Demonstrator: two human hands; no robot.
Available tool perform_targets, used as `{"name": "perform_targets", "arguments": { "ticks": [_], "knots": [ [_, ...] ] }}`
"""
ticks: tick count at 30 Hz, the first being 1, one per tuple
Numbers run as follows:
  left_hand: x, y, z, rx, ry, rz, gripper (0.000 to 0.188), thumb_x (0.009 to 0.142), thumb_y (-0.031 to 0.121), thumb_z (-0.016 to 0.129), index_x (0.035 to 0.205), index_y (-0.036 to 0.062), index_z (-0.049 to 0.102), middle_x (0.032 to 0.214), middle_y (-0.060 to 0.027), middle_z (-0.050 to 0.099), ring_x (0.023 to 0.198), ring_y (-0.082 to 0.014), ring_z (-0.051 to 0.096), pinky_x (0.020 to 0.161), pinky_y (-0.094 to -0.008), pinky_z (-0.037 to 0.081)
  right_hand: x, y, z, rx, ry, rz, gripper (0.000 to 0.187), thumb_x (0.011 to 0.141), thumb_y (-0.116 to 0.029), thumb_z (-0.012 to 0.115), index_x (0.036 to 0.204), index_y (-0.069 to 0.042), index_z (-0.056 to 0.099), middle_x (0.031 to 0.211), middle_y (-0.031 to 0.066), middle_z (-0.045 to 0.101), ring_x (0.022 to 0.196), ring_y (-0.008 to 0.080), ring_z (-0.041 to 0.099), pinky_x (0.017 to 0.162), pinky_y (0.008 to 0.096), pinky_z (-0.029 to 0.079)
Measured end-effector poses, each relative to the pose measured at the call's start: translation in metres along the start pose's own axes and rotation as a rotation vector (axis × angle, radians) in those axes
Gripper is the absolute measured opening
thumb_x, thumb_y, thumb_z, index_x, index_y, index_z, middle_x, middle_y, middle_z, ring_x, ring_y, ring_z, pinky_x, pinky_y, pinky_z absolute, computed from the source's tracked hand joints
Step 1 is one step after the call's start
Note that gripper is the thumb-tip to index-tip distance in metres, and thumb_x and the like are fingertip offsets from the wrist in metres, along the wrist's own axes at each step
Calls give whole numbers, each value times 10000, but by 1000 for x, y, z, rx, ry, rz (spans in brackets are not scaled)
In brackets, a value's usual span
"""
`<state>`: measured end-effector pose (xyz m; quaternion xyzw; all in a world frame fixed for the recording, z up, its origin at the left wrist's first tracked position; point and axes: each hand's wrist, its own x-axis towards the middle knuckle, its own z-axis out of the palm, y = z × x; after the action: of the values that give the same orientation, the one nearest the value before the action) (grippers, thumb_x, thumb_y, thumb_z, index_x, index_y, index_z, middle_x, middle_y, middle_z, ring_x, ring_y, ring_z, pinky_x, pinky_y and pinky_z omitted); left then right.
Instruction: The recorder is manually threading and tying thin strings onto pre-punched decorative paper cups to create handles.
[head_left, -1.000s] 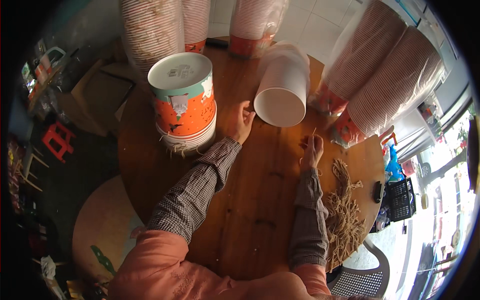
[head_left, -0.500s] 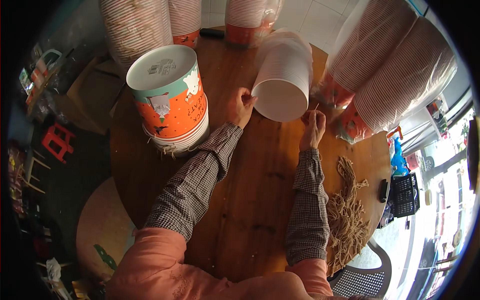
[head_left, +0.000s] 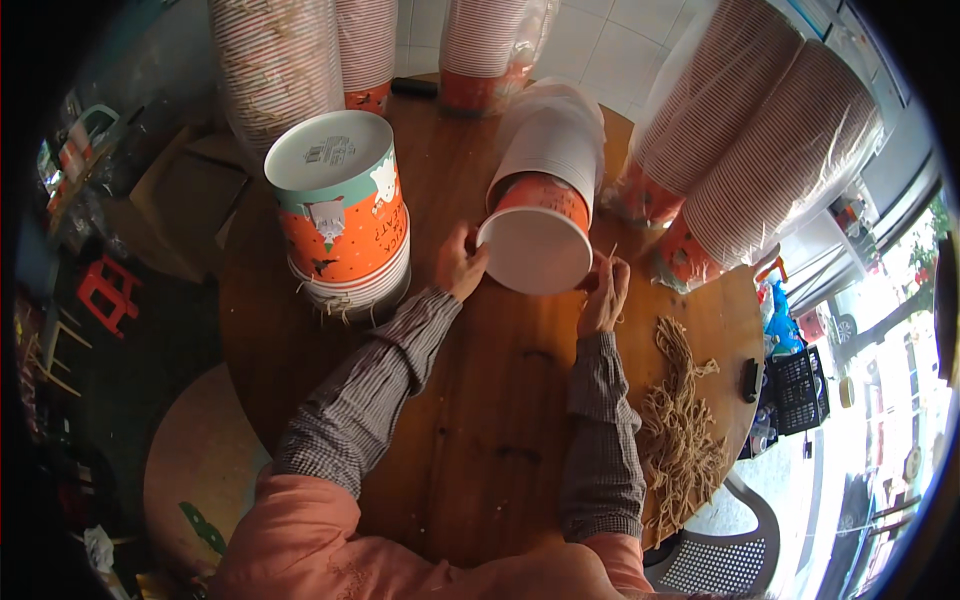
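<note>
An orange-printed paper bucket (head_left: 537, 252) sticks partway out of a lying stack of white paper buckets (head_left: 546, 150), its open mouth facing me. My left hand (head_left: 460, 264) is closed on the left side of its rim. On the right side of the rim my right hand (head_left: 606, 292) is closed too, with a thin strand of twine showing at its fingers. To the left stands an upside-down stack of orange and green buckets (head_left: 338, 215), with twine ends around its lowest rims. A pile of loose tan twine (head_left: 685, 430) lies right of my right forearm.
Tall plastic-wrapped bucket stacks (head_left: 780, 170) stand at the right back, and more wrapped stacks (head_left: 275, 75) line the far side. Below the round wooden table's (head_left: 480, 420) right edge are a black crate (head_left: 802, 390) and a grey chair (head_left: 725, 555). A red stool (head_left: 108, 295) is at left.
The orange-printed bucket has slid out of the lying stack toward me. Both hands have moved nearer along with its rim.
</note>
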<state>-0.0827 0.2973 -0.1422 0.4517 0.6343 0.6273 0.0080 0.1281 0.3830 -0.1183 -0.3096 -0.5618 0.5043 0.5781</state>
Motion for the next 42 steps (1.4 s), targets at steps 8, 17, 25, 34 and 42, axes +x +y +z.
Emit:
{"name": "perform_targets", "arguments": {
  "ticks": [8,17,25,34,42],
  "knots": [
    [-74,28,-70,-362,-115,-116,417,869,159,652,1231,44,481,1184,-119,548,1060,-233,559,855,-338,473,-126,-53,-29,126,-173,155,199,1003,-244,431,1033,-47,422,1146,178,596,747,197,653,635,307,550],
    [-136,115,-43,-69,-411,392,536,878,171,626,1352,50,407,1292,-197,493,1169,-347,513,933,-408,446,-158,-70,-28,121,-151,2,178,987,-160,476,1089,-21,518,1249,133,557,1115,195,543,967,358,430],
    [-131,84,-40,-80,-403,226,197,919,150,518,1074,36,560,842,-183,622,754,-350,643,610,-418,492,-184,-61,-6,147,-276,37,110,934,-56,540,1028,2,536,1315,127,511,1154,163,497,971,296,403],
    [-142,58,-61,-204,-393,200,325,862,54,626,1168,-15,542,973,-189,662,873,-299,672,724,-324,531,-187,-68,-10,33,-376,357,104,905,-85,584,938,13,587,1245,71,558,944,67,505,843,238,428],
    [-132,82,-75,-293,-441,101,183,891,58,617,1057,-16,595,903,-109,667,810,-140,653,713,-250,509,-190,-81,-6,-78,-347,314,98,923,-70,565,980,9,569,1108,54,595,927,65,505,825,217,421]
  ]
}}
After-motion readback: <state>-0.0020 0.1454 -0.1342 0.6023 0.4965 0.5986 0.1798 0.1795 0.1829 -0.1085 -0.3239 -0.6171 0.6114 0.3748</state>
